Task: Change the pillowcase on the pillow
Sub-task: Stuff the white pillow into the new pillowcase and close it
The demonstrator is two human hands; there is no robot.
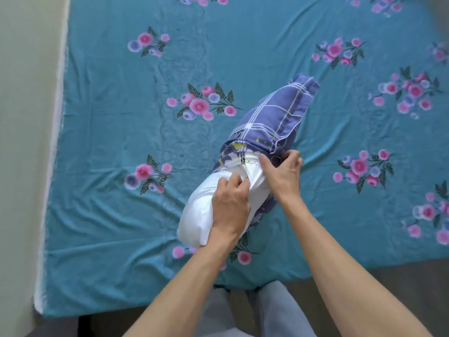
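Observation:
A white pillow [201,210] lies slanted on the bed, its far half inside a purple plaid pillowcase [272,115]. The near white end sticks out bare. My left hand [230,203] grips the white pillow near its middle, fingers curled into the fabric. At the case's open edge, my right hand [284,171] pinches the purple cloth where it meets the white pillow. Part of the case lies bunched under the pillow on the right side.
The bed is covered by a teal sheet with pink flower prints [145,105]. A pale wall [24,142] runs along the left edge of the bed. My legs in grey trousers [255,312] stand at the bed's near edge.

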